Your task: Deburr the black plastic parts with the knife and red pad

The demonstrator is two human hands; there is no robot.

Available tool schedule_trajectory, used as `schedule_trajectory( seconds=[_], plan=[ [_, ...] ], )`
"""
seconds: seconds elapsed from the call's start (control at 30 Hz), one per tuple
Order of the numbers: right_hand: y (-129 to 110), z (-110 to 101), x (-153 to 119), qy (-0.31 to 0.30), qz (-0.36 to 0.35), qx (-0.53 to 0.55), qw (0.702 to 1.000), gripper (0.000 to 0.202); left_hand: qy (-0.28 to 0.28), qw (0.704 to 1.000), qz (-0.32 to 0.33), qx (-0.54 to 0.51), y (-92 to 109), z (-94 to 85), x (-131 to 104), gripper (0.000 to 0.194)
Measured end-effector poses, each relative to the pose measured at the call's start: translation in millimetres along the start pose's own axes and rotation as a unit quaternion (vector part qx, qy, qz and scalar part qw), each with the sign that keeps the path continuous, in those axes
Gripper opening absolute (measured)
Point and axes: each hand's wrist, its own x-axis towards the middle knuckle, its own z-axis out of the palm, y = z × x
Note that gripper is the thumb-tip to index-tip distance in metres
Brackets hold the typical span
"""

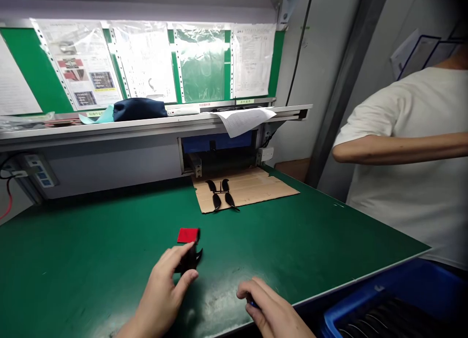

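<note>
Low in the frame, my left hand (166,291) pinches a small black part (190,260) on the green worktop (91,260), just below a red pad (188,235). My right hand (272,309) curls around something dark (mostly hidden). The sheets (146,60) posted at upper left are unreadable.

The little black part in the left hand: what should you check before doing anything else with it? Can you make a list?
1. Left hand grips the black part: ok, fingers pinch it.
2. Red block close by: ok, just beyond the part on the green mat.
3. Right hand ready: cannot tell, it closes on something small and bluish.
4. Black blades on the cardboard: ok, lying apart from the hands.
5. Co-worker's arm out of the way: ok, off the mat.
</note>
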Motion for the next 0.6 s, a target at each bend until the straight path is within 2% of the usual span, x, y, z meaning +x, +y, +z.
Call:
schedule_trajectory(
  seconds=[0.03,0.1,0.17,0.27,0.37,0.6],
  plan=[
    [-6.3,0.1,1.9,0.005,-0.015,0.006,1.0,0.018,0.014,0.99,-0.032,-0.134,1.6,5.1,-7.9,0.045],
    [-18.2,0.8,4.6,0.017,-0.045,0.014,0.999,0.022,0.042,0.932,-0.077,-0.352,6.7,18.4,-25.0,0.059],
    [-27.5,2.1,6.1,0.036,-0.076,0.004,0.996,0.031,0.071,0.879,-0.094,-0.462,14.5,31.2,-40.6,0.071],
    [-34.5,3.6,7.0,0.075,-0.109,-0.035,0.991,0.052,0.101,0.838,-0.123,-0.522,27.9,41.1,-55.1,0.071],
    [-35.7,3.8,6.5,0.094,-0.122,-0.08,0.985,0.057,0.122,0.816,-0.141,-0.548,36.7,41.4,-59.5,0.064],
    [-31.0,4.9,1.6,0.11,-0.106,-0.189,0.97,0.068,0.081,0.828,-0.141,-0.537,42.5,43.9,-58.8,0.061]
  ],
)
